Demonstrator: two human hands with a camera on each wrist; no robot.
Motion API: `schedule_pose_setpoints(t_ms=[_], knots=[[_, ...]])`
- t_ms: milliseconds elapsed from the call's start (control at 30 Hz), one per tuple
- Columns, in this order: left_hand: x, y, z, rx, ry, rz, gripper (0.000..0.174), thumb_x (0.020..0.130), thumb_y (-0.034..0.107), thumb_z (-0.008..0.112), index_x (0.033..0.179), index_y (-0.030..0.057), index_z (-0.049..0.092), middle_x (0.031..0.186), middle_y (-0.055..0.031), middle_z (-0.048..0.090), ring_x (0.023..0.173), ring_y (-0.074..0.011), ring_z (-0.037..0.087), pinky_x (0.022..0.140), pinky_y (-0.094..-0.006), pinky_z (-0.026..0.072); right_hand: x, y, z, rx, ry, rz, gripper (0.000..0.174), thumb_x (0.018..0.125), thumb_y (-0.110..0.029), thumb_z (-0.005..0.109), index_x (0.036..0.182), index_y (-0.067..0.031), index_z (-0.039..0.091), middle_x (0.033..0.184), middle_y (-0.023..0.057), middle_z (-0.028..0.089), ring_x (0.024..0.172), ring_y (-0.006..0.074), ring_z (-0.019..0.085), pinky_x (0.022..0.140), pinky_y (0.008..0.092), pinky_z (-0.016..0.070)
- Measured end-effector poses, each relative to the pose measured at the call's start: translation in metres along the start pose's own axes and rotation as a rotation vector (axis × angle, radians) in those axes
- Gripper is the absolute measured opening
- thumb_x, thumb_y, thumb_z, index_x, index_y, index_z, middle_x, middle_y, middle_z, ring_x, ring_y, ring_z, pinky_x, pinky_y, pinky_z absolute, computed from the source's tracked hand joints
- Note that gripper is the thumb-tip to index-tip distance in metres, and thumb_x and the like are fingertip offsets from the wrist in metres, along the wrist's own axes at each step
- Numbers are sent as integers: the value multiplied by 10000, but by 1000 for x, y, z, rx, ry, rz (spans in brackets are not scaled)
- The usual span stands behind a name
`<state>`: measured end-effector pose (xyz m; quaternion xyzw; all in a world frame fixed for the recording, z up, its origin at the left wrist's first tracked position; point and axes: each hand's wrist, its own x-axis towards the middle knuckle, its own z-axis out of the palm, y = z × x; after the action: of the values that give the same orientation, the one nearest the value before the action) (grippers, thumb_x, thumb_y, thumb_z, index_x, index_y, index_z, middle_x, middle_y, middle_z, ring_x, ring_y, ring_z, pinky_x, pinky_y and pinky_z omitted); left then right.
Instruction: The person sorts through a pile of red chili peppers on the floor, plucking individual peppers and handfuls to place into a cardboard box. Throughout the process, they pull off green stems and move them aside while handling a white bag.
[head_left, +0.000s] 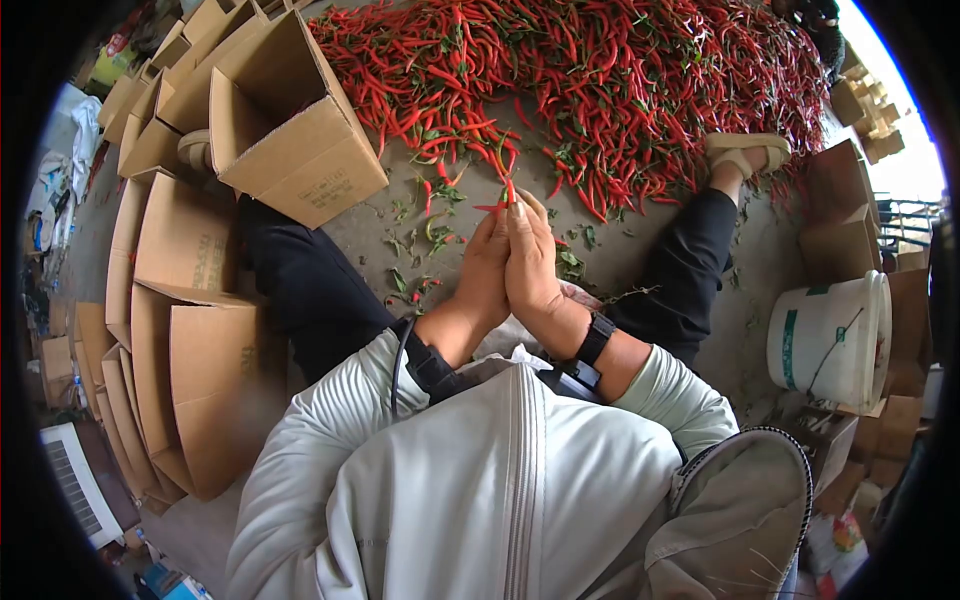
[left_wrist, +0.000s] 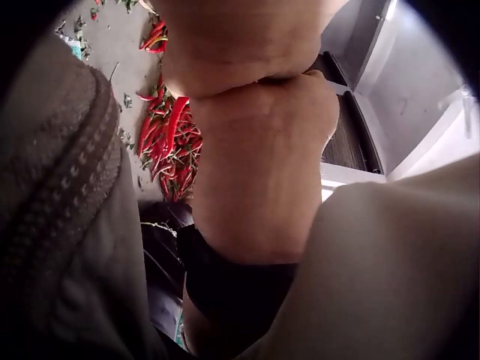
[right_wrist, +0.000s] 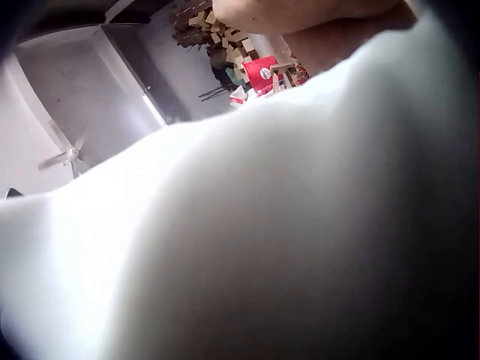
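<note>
Near the pepper heap, my right hand pinches a red pepper beyond its thumb, heapward; my left hand presses alongside, its grip unclear.

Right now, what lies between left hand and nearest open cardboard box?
From left hand to box: floor, scattered leaves, some red peppers; head view shows this.

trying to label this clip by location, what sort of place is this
Probably a storage or packing area for chillies: a large heap of red chillies is spread over the bare floor, open cardboard boxes stand beside it, and a white bucket is at the right.
</note>
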<state>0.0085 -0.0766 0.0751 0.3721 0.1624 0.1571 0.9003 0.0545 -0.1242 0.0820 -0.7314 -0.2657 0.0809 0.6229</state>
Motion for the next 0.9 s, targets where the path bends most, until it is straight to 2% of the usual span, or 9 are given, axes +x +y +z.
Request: schedule_pose_setpoints(t_ms=[100, 167, 300, 367, 467, 533, 667, 767, 900], knots=[[5, -9, -15, 455, 7, 360, 268, 935, 290, 378, 1093, 77, 425, 955, -50, 528, 865, -122, 526, 737, -244, 441, -2, -1, 5, -79, -136, -4, 441, 915, -309, 346, 1196, 15, 449, 1249, 220, 399, 1186, 340, 334, 1009, 375, 229], [1, 9, -3, -80, 152, 81, 214, 925, 271, 412, 1035, 88, 431, 900, -54, 522, 820, -126, 526, 698, -266, 449, -5, 7, 10, 29, -147, 27, 449, 912, -304, 356, 1216, 20, 423, 1263, 219, 389, 1193, 335, 335, 1012, 371, 229], [13, -17, -37, -192, 112, 70, 198, 912, 257, 443, 1020, 92, 436, 868, -51, 509, 790, -138, 522, 651, -284, 453, -7, -2, 10, 240, -202, 105, 469, 903, -258, 405, 1274, 20, 338, 1272, 188, 396, 1184, 288, 370, 1004, 339, 259], [19, -32, -59, 213, 154, 220, 182, 899, 235, 468, 999, 85, 442, 846, -50, 513, 741, -147, 530, 605, -296, 451, -6, -7, 5, 380, -229, 178, 465, 901, -236, 419, 1283, 12, 323, 1269, 173, 400, 1165, 257, 389, 990, 324, 280], [20, 18, -41, 10, 347, 90, 164, 879, 213, 501, 979, 89, 461, 832, -49, 536, 683, -140, 538, 583, -277, 457, 4, -13, -8, 847, -257, 403, 426, 897, -190, 441, 1269, -12, 333, 1220, 141, 441, 1055, 182, 481, 924, 306, 360], [26, 61, -34, -195, 536, -34, 150, 859, 191, 535, 959, 93, 480, 817, -49, 560, 626, -133, 545, 560, -258, 462, 13, -16, -24, 714, -223, 344, 406, 888, -167, 456, 1247, -6, 356, 1196, 134, 459, 1008, 199, 522, 891, 313, 388], [46, 187, -81, -228, 120, 85, 176, 834, 195, 585, 915, 51, 525, 739, -47, 562, 606, -115, 540, 545, -232, 474, 24, 13, -48, 712, -130, 390, 312, 872, -98, 455, 1166, 7, 446, 1119, 86, 513, 931, 199, 565, 798, 309, 445], [55, 271, -81, -255, 176, 158, 159, 871, 131, 520, 916, -20, 506, 789, -80, 534, 712, -139, 523, 627, -241, 462, 20, 33, -59, 671, -120, 406, 281, 868, -92, 461, 1131, 8, 472, 1104, 80, 519, 906, 176, 563, 801, 301, 446], [53, 279, -82, -313, -66, 128, 114, 877, 83, 493, 928, -16, 470, 805, -65, 465, 696, -130, 474, 613, -239, 428, 6, 48, -64, 670, -84, 479, 258, 866, -87, 463, 1105, 6, 489, 1061, 65, 536, 876, 147, 553, 799, 284, 444]])
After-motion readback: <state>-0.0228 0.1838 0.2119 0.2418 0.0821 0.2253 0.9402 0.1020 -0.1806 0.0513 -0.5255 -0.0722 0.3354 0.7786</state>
